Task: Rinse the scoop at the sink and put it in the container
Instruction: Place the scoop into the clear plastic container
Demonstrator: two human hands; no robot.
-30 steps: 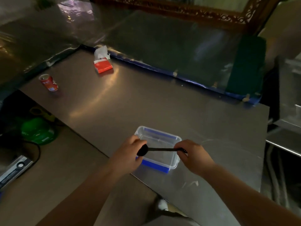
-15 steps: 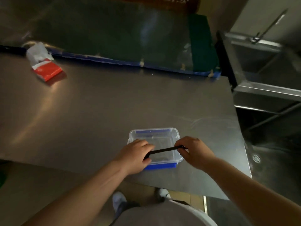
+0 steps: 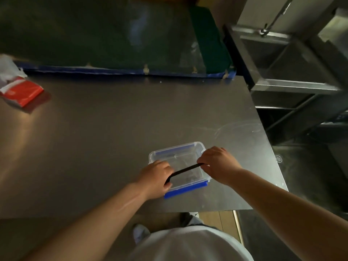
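Observation:
A black scoop (image 3: 185, 170) with a thin handle is held level just above a clear plastic container (image 3: 176, 149) with blue clips, near the front right of the steel table. My left hand (image 3: 157, 178) is closed around the scoop's bowl end, hiding the bowl. The handle's far end is pinched in my right hand (image 3: 218, 163). The container is open and looks empty. A steel sink (image 3: 293, 61) with a tap (image 3: 271, 25) stands to the right, beyond the table's edge.
A red and white packet (image 3: 20, 91) lies at the table's far left. A blue-edged sheet and a green board (image 3: 211, 44) lean along the back. A lower steel basin with a drain (image 3: 278, 158) sits right of the table (image 3: 113, 129). My feet show below.
The view has swung right, bringing the sink into sight and the red can out of it. My left hand has closed over the scoop's bowl. Both hands stay over the container.

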